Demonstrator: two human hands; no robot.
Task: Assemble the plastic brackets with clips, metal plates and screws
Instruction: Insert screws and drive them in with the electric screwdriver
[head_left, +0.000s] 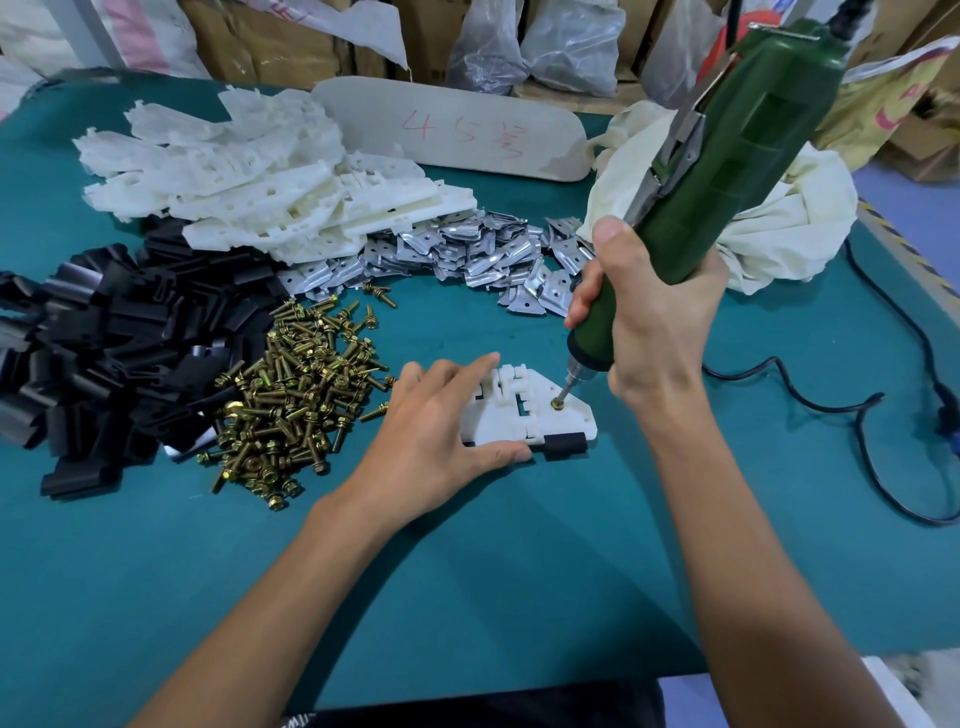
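- One plastic bracket (524, 415) lies flat about the middle of the table (519, 561), and it is the piece being worked on.
- A black clip (565, 445) is already fitted on its near edge. A second may sit under the left palm, but that is hidden.
- A brass screw (559, 404) stands in the bracket's right end with the driver bit on its head. By the look of it, the screw is not fully seated.
- Whether a metal plate sits beneath that screw cannot be told from here.
- The right hand (644, 322) is wrapped round the green electric screwdriver (727, 171), which leans toward the table's far right corner.
- The left hand (441, 431) lies flat, fingers spread and straight, pressing the bracket's left part down and holding nothing.
- Much is left, judging by the stock. A large heap of white brackets (270, 176) lies toward the far left, and loose metal plates (467, 249) lie just in front of it.
- A mound of black clips (104, 353) sits by the left edge, with a pile of screws (301, 395) beside it. No finished pieces show.
- The parts lie loose on the table, not in trays or bins.
- A cream cloth bag (779, 218) slumps near the right edge behind the driver, its contents hidden.
- Cardboard boxes (270, 41) and plastic sacks (566, 41) stand beyond the far edge, and what they hold cannot be made out.
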